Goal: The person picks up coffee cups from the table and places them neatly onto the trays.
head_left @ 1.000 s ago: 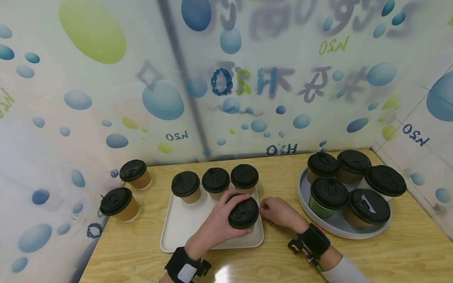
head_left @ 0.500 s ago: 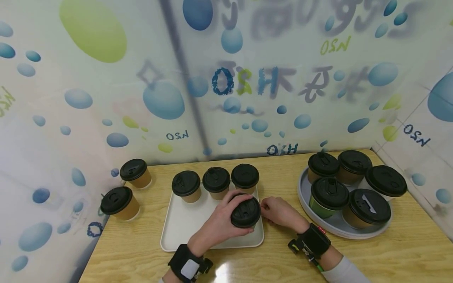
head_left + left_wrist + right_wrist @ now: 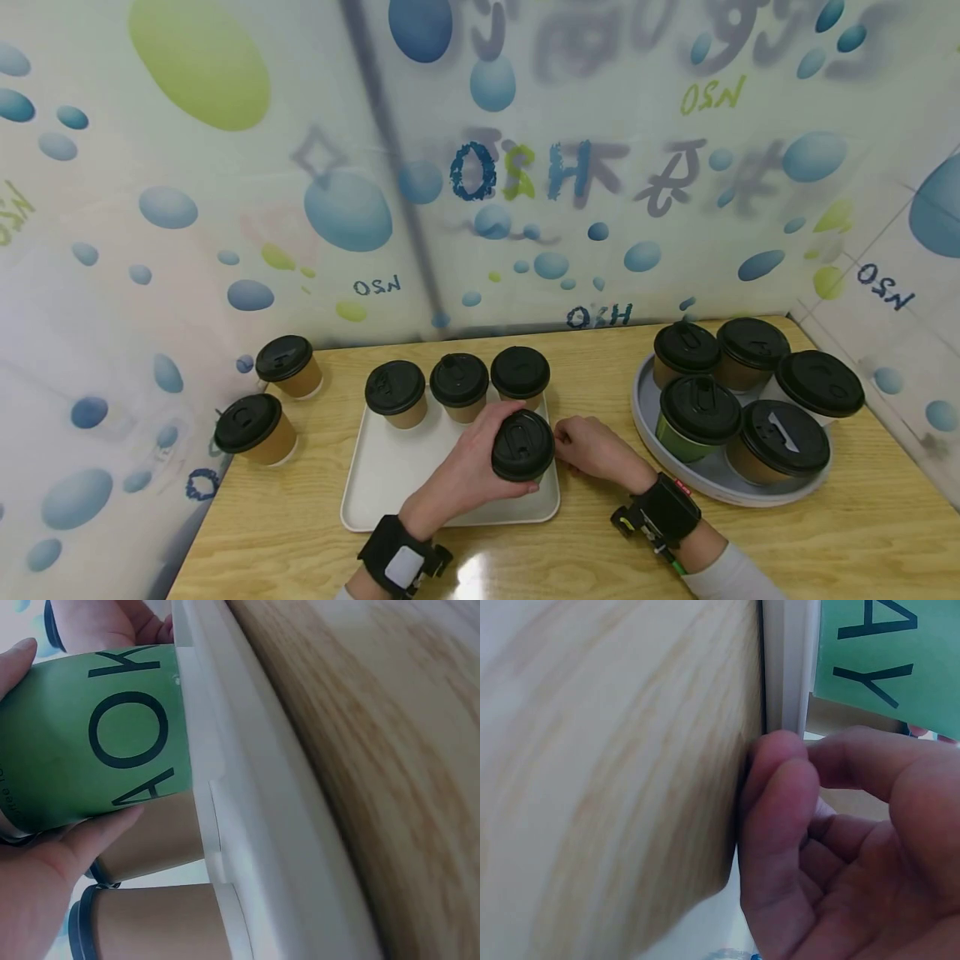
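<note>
My left hand (image 3: 468,467) grips a green paper coffee cup (image 3: 101,735) by its side; its black lid (image 3: 522,446) faces up in the head view. In the left wrist view, the cup's base is right at the white tray (image 3: 397,479), near the tray's right side. Behind it on the tray stands a row of brown lidded cups: a left cup (image 3: 395,393), a middle cup (image 3: 459,387) and a right cup (image 3: 520,375). With thumb and bent forefinger, my right hand (image 3: 596,450) pinches the tray's right rim, its other fingers curled.
Several lidded cups, one of them green (image 3: 697,417), crowd a round grey tray (image 3: 652,462) at the right. Two brown cups stand at the table's left: a rear cup (image 3: 288,367) and a front cup (image 3: 257,429). A patterned wall (image 3: 525,275) borders the table's back.
My left hand and the green cup have shifted slightly right. Its fingers have slipped back off the lid, which now shows more fully. The right hand stays at the tray's rim.
</note>
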A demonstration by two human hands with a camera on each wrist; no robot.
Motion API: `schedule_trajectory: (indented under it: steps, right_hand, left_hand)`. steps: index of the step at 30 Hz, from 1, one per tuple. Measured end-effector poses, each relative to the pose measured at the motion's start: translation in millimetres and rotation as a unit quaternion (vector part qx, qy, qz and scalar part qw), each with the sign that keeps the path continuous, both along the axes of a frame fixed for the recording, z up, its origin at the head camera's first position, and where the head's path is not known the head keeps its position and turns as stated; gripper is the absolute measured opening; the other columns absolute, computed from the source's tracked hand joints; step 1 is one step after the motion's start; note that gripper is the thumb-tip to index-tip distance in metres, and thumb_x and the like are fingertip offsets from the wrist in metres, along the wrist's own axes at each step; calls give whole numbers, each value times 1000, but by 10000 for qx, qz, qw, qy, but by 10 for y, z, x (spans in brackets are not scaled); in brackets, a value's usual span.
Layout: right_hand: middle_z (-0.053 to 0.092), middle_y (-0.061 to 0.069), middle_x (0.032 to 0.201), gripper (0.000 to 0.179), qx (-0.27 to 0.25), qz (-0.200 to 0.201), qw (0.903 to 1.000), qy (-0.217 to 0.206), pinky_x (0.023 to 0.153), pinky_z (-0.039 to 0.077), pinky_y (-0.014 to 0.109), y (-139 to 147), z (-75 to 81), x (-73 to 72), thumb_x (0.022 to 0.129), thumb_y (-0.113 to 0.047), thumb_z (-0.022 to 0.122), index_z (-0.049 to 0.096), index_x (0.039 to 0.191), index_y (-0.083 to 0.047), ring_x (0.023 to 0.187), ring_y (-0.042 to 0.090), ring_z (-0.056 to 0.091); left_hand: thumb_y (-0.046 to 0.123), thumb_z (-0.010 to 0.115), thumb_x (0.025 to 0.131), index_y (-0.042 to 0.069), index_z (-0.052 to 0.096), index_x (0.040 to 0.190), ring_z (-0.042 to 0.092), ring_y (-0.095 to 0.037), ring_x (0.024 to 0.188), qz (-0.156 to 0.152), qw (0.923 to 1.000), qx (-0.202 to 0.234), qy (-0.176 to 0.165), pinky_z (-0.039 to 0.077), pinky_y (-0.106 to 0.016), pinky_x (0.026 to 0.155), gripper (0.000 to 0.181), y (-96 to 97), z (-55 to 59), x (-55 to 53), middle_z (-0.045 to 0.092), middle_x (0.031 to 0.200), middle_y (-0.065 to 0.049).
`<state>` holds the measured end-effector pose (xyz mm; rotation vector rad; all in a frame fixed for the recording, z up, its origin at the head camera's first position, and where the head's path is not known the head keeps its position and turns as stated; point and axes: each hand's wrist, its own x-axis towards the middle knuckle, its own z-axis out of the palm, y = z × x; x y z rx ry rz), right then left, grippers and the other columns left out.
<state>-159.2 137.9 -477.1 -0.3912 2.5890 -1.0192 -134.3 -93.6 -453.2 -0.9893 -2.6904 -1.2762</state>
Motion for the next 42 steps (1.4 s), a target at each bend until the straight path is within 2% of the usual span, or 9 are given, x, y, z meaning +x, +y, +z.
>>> schedule_trajectory:
  steps: [9, 14, 18, 21, 27, 30, 34, 37, 42]
  right_hand:
    - [56, -1, 59, 28, 6, -25, 10000, 57, 52, 40, 26, 16, -2, -2, 101, -9, 62, 59, 73, -12, 51, 13, 54]
    - [56, -2, 59, 28, -42, -35, 9999, 92, 51, 40, 26, 25, 4, 1, 101, -8, 63, 59, 73, -12, 51, 12, 55]
    - [56, -1, 60, 28, -8, -78, 9999, 69, 51, 41, 26, 26, 11, 7, 101, -8, 63, 59, 74, -12, 52, 12, 55]
    - [57, -1, 60, 28, 13, -119, 9999, 31, 51, 41, 25, 22, 9, 7, 101, -8, 62, 59, 74, -12, 52, 12, 55]
    - [57, -1, 60, 28, -63, -46, 10000, -30, 52, 41, 25, 3, -5, 7, 102, -10, 62, 60, 74, -12, 52, 13, 54]
    - [57, -2, 60, 28, -50, -37, 10000, 19, 51, 41, 25, -2, -17, 2, 102, -10, 62, 59, 74, -12, 52, 13, 55]
    - [56, -2, 61, 29, -26, -69, 10000, 58, 51, 41, 25, -17, -11, 1, 102, -10, 63, 59, 73, -12, 53, 12, 55]
    - [56, -2, 61, 28, -27, -99, 9999, -4, 51, 41, 25, -26, -10, 7, 101, -10, 63, 59, 73, -12, 53, 12, 55]
    - [57, -2, 61, 28, -60, -148, 9999, 0, 51, 42, 25, -26, -10, 12, 101, -10, 63, 59, 73, -12, 53, 13, 55]
  left_hand:
    - [29, 100, 68, 15, 24, 164, 48, -24, 139, 101, 9988, 205, -430, 43, -55, 110, 123, 16, -4, 16, 50, 150, -10]
    - [31, 102, 64, 15, 14, 167, 43, -27, 145, 118, 9977, 252, -622, 40, -58, 113, 136, -37, 17, 46, 43, 158, -12]
    - [31, 101, 65, 16, 16, 167, 39, -33, 148, 85, 9951, 554, -817, 41, -55, 113, 134, -143, 36, 89, 33, 166, -10]
    - [37, 96, 72, 17, 20, 166, 37, -36, 149, -1, 9914, 987, -854, 42, -51, 113, 123, -254, 45, 119, 30, 167, -9]
    - [57, 73, 91, 9, 30, 162, 42, -31, 146, -41, 9906, 1370, 20, 42, -45, 114, 96, -493, 32, 169, 40, 160, -17]
    - [43, 75, 96, 6, 35, 159, 46, -29, 143, 80, 9879, 1439, 568, 44, -41, 113, 83, -596, 47, 182, 44, 156, -22]
    - [14, 77, 91, 3, 43, 153, 52, -24, 137, 461, 9807, 1542, 1108, 45, -33, 111, 71, -749, 112, 198, 52, 147, -22]
    - [3, 74, 87, -1, 48, 148, 55, -21, 133, 710, 9723, 1729, 1406, 45, -28, 110, 66, -873, 156, 206, 55, 142, -22]
    - [-7, 68, 87, -10, 52, 141, 57, -19, 131, 960, 9516, 2194, 1926, 46, -27, 109, 56, -1087, 186, 183, 58, 136, -25]
